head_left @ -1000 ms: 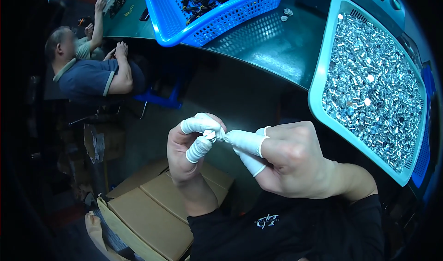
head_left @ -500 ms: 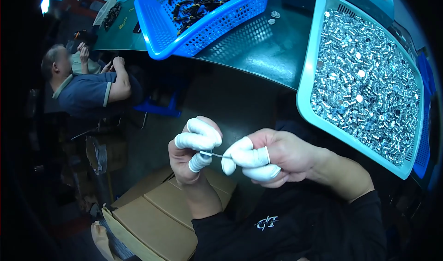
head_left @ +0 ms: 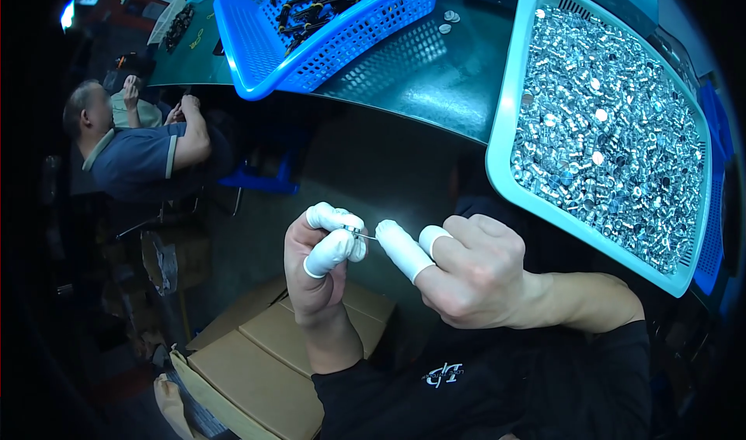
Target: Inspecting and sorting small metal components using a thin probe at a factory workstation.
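My left hand (head_left: 322, 257), white finger cots on its fingertips, pinches a small silvery metal piece (head_left: 352, 229) between thumb and fingers. From that piece a thin metal pin (head_left: 367, 236) sticks out to the right. The pin's far end meets the index fingertip of my right hand (head_left: 466, 269), which also wears white finger cots. That hand is turned knuckles up, index finger stretched along the pin and the other fingers curled. Its thumb is hidden beneath. Both hands are held in the air, in front of the table edge.
A pale green basket (head_left: 501, 168) full of small silvery metal pieces stands at the right. On the green table (head_left: 458, 102) are a blue basket (head_left: 249, 86) of black-and-yellow parts and several small discs (head_left: 445, 29). Cardboard (head_left: 264, 370) lies below; a seated person (head_left: 144, 152) is at the left.
My right hand has rolled over, knuckles up, with its index finger now extended. My left fingers have turned the small metal piece and raised it slightly. The whole view has shifted a little.
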Motion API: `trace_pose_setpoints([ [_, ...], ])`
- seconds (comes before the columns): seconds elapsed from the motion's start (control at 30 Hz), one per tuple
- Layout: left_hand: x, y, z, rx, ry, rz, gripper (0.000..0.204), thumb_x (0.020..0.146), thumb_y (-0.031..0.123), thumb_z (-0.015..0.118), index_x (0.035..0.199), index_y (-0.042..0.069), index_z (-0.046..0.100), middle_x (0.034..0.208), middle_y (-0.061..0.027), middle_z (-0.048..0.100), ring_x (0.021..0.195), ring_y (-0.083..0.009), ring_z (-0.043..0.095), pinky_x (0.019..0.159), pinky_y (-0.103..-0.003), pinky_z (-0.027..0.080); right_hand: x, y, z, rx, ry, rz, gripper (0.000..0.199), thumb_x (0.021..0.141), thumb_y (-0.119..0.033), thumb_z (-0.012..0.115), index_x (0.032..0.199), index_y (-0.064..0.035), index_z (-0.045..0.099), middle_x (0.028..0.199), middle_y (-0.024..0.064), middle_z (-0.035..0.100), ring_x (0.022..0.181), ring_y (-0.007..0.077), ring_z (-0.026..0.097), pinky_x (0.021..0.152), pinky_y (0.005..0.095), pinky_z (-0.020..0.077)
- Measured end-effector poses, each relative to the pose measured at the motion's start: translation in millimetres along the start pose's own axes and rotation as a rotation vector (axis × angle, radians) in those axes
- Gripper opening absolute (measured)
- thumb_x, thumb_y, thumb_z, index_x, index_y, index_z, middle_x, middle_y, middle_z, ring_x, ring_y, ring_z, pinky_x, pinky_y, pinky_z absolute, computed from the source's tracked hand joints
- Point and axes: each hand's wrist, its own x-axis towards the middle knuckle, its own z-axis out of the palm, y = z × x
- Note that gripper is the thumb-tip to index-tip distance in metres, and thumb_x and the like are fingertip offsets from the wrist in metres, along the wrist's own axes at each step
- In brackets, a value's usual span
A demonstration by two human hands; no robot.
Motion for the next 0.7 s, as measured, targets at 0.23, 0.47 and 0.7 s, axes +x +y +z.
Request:
trace_pose_setpoints([
  [0.23,0.3,-7.1,17.4,0.035,0.081,0.110,0.015,0.082,0.007,0.067,0.091,-0.002,0.061,0.078,-0.0103,0.062,0.067,-0.0153,0.058,0.064,-0.025,0.046,-1.3,3.7,-3.1,-0.060,0.071,-0.001,0.042,0.050,-0.019,0.058,0.087,-0.0030,0.071,0.055,0.0005,0.039,0.043,0.0123,0.037,0.039,0.0271,0.0250],
  [0.47,-3.6,6.9,-9.7,0.097,0.106,0.456,0.026,0.090,0.013,0.058,0.115,0.003,0.058,0.105,-0.0095,0.062,0.093,-0.0195,0.057,0.081,-0.032,0.042,-5.1,14.8,-31.0,0.600,-0.167,0.393,0.022,0.080,-0.004,0.060,0.100,-0.0007,0.068,0.074,0.0072,0.062,0.053,0.0139,0.053,0.047,0.0234,0.0402],
  [0.7,0.7,14.7,13.1,-0.014,-0.065,0.356,0.046,0.091,0.020,0.057,0.131,0.000,0.046,0.100,-0.0097,0.063,0.090,-0.0203,0.054,0.081,-0.033,0.038,6.7,5.9,-52.4,1.014,-0.228,0.680,0.013,0.088,-0.001,0.058,0.099,0.0033,0.064,0.083,0.0099,0.068,0.071,0.0082,0.062,0.061,0.0203,0.0471],
])
